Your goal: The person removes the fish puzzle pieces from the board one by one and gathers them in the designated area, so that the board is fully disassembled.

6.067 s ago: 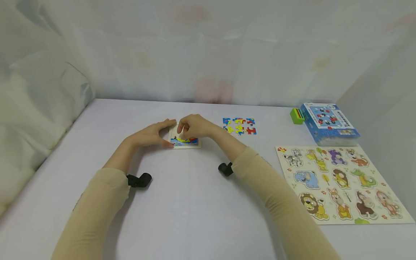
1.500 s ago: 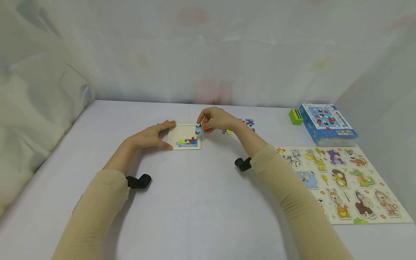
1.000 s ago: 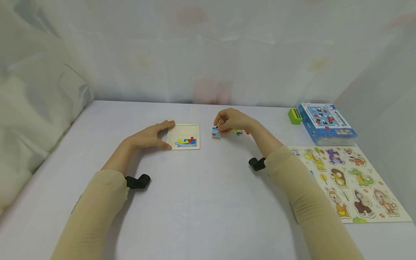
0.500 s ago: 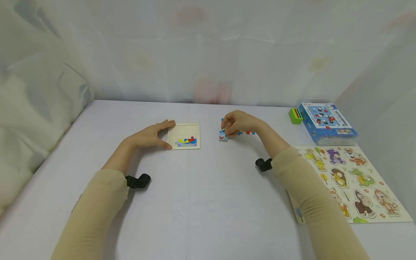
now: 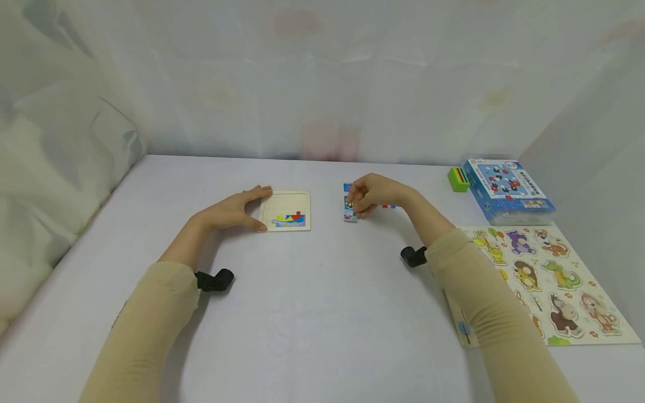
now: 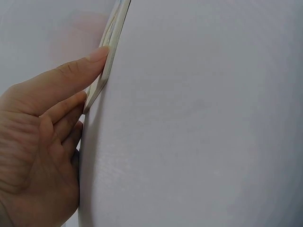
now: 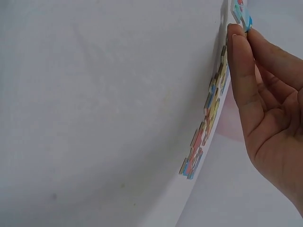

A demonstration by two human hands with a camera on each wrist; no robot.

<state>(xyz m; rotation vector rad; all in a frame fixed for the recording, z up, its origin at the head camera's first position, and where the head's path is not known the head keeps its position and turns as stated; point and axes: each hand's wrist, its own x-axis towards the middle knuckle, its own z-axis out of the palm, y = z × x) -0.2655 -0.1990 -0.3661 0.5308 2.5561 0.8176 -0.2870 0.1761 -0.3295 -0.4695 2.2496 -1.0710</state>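
A small wooden puzzle tray (image 5: 309,212) lies left of centre on the table. Joined puzzle pieces (image 5: 289,219) form a strip along its lower edge. My left hand (image 5: 229,211) holds the tray's left side, thumb at the near corner and fingers at the far one; the left wrist view has the thumb on the tray's edge (image 6: 110,66). Well to the right, my right hand (image 5: 378,190) pinches a light-blue puzzle piece (image 5: 350,215) with red on it. Loose puzzle pieces (image 7: 194,151) lie in a group under and behind that hand, mostly hidden in the head view.
At right lies a large animal puzzle board (image 5: 546,285), partly covered by the right sleeve. Behind it stand a blue box (image 5: 511,193) and a small green block-like stack (image 5: 458,179). White cloth (image 5: 322,84) hangs along the table's back edge.
Holding the puzzle piece, my right hand has moved from the tray's right edge rightward to the loose pieces and come lower. My left hand and the tray have stayed nearly still.
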